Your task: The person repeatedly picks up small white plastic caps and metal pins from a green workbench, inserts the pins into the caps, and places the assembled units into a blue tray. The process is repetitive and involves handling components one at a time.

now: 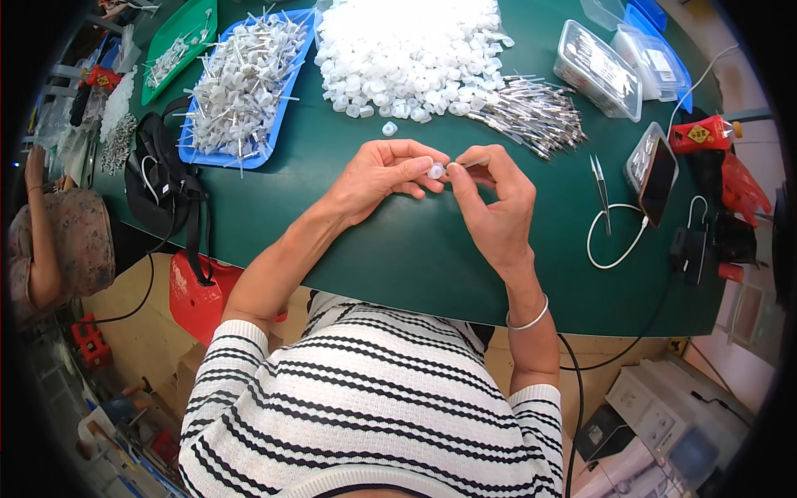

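Observation:
Above the green table, my left hand (375, 178) pinches a small white plastic cap (436, 171) between thumb and fingers. Right beside it, my right hand (503, 207) is closed on a thin rod (475, 163), whose end points toward the cap. Fingertips hide whether rod and cap touch. A single loose cap (389, 129) lies just beyond my left hand. Farther off spreads a large heap of white caps (407, 54). To its right lies a bundle of thin metal rods (535, 116).
A blue tray (184, 156) of white pieces with stems and a green tray (152, 93) stand at left, near a black bag (158, 178). At right are tweezers (600, 192), clear boxes (599, 66), a phone (657, 183) and a white cable (618, 264). Another person (62, 241) sits far left.

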The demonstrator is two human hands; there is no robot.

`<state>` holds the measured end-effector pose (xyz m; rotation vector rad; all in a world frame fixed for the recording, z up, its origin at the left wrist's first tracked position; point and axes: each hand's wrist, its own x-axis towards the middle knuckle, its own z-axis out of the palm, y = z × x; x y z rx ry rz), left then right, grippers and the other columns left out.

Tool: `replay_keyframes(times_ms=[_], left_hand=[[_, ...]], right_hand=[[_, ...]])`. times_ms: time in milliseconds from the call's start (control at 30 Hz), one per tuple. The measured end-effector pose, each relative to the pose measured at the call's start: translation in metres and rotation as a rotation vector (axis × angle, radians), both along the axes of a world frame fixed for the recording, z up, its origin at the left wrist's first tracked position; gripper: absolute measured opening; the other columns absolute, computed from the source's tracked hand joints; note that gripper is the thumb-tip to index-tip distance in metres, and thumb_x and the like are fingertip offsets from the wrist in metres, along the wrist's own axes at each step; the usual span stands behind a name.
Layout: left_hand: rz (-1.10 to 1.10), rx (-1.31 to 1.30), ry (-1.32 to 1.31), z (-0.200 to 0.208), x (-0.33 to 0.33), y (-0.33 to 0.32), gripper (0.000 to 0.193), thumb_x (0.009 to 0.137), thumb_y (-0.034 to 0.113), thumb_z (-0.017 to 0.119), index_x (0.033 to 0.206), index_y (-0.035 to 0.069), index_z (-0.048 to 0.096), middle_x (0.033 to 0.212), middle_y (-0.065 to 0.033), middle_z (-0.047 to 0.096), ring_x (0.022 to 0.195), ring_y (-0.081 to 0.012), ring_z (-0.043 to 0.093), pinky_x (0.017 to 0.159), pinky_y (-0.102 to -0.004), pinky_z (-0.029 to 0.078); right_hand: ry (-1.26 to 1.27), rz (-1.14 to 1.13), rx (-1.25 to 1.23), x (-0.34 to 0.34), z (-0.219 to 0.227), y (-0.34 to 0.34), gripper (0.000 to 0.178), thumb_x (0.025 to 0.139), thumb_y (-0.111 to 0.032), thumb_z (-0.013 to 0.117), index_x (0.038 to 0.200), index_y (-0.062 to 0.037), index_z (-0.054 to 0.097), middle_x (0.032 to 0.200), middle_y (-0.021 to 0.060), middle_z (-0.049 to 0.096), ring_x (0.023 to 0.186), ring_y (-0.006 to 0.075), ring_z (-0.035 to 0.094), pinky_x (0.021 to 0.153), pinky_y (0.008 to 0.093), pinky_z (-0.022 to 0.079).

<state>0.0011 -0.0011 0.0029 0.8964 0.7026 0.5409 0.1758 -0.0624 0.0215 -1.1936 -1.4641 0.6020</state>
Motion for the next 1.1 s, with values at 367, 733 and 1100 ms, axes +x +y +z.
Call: replay_keyframes(times_ms=[367, 733, 1100], left_hand=[[0.004, -0.014, 0.008, 0.0005, 0.0001, -0.0003, 0.028, 0.092, 0.019, 0.061, 0.11, -0.003, 0.063, 0.098, -0.0092, 0.068, 0.086, -0.0125, 0.068, 0.071, -0.0197, 0.056], [0.004, 0.018, 0.024, 0.0002, 0.0008, -0.001, 0.027, 0.091, 0.019, 0.063, 0.108, -0.002, 0.063, 0.097, -0.0092, 0.068, 0.085, -0.0123, 0.067, 0.07, -0.0199, 0.055], [-0.006, 0.068, 0.024, 0.0012, 0.0003, -0.0011, 0.027, 0.091, 0.019, 0.063, 0.107, -0.002, 0.064, 0.097, -0.0086, 0.068, 0.085, -0.0118, 0.066, 0.07, -0.0201, 0.054]], right_hand=[[-0.02, 0.003, 0.003, 0.001, 0.001, 0.0, 0.01, 0.081, 0.003, 0.066, 0.087, 0.001, 0.058, 0.081, 0.0099, 0.061, 0.067, 0.019, 0.066, 0.06, 0.0273, 0.055], [-0.059, 0.028, 0.015, 0.0015, 0.0037, 0.0003, 0.01, 0.081, 0.003, 0.066, 0.087, 0.0006, 0.057, 0.079, 0.0103, 0.06, 0.067, 0.0191, 0.066, 0.059, 0.0275, 0.055], [0.037, 0.024, -0.044, 0.001, 0.0017, 0.0002, 0.009, 0.082, 0.002, 0.065, 0.086, 0.0016, 0.057, 0.081, 0.0102, 0.062, 0.07, 0.0187, 0.067, 0.061, 0.0274, 0.056]])
